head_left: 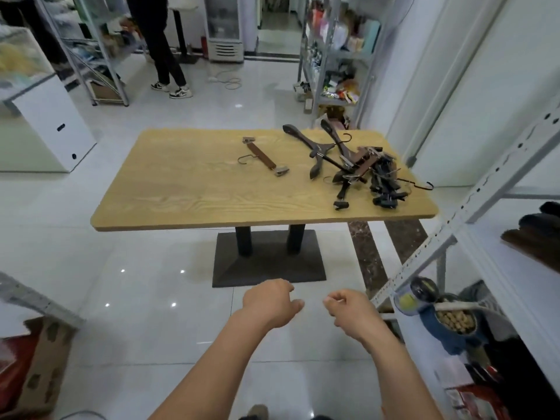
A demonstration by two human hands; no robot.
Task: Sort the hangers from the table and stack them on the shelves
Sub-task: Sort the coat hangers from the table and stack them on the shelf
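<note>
2 hands in view, low over the floor, short of the table. Left hand point(271, 302) and right hand point(351, 313) both loosely curled, nothing held. Light wood-grain table w/ black base point(181, 189): 1 brown wooden clip hanger point(265, 158) alone mid-top. Tangled pile of dark hangers point(357, 168) at right end, I count 2 coat-type, rest prob. clip-type, uncountable. 1 white metal shelf rack point(478, 190) on right.

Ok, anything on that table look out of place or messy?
Most hangers lie in a tangled heap at the right end of the table, one hook poking past the edge. One clip hanger lies apart, mid-table.
</note>
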